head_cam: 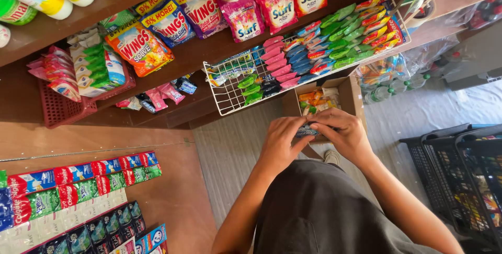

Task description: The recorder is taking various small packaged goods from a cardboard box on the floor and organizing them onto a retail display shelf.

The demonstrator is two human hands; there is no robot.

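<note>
Sachet strip (307,129), small and dark blue-grey, sits pinched between both hands just in front of the cardboard box (342,93), above the floor. Mostly hidden by fingers; only a short middle section shows, so print and sachet count can't be made out. Long axis runs roughly left-right across the view, ends buried in each grip.

Left hand (280,141): fingers curled narrow, closed on the strip's left end. Right hand (342,133): fingers bent over the right end, thumb underneath, out of sight.

Counts: one cardboard box, contents orange and green packets, partly blocked by the hands. One white wire basket (226,99) with rows of pink, blue, green and yellow-red sachets, too dense to count. One red plastic basket (63,108). Two black crates (460,170), cut off at the right edge. Hanging sachet strips (78,191) at lower left run out of frame.
</note>
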